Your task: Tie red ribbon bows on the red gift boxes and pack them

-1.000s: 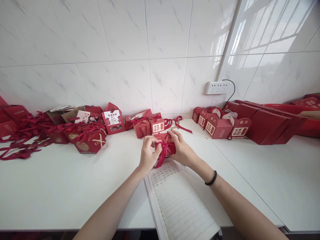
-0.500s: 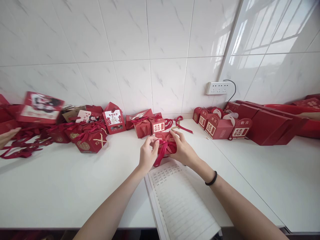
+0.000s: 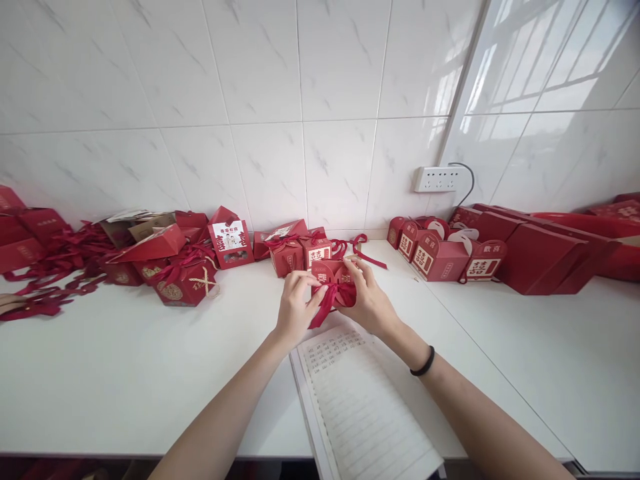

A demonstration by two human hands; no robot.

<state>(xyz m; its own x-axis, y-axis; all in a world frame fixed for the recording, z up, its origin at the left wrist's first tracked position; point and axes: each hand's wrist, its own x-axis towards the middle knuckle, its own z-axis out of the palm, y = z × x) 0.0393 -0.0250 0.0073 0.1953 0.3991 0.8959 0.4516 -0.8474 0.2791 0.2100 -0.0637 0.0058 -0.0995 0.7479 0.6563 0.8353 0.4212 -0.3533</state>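
A small red gift box (image 3: 327, 269) with gold characters is between my two hands above the white table. A dark red ribbon (image 3: 326, 311) is tied across its front, with tails hanging down. My left hand (image 3: 295, 308) pinches the ribbon near the knot, fingers closed at the box's left side. Wrapped round the right side, my right hand (image 3: 371, 301) steadies the box with its fingers on the top edge and its thumb low by the ribbon. Just below lies an open notebook (image 3: 373, 407) with handwriting at its top.
Finished-looking red boxes (image 3: 185, 283) and loose ribbons (image 3: 75, 250) crowd the left. Handled boxes (image 3: 440, 257) and large red bags (image 3: 540, 257) stand at right. A power strip (image 3: 437, 179) is on the wall. Another person's hand (image 3: 9, 303) is at the left edge.
The box in my hands shows slightly more of its front, and my left fingers have shifted toward the knot. At left, a box that was in the air has left that spot; the other person's hand is lower.
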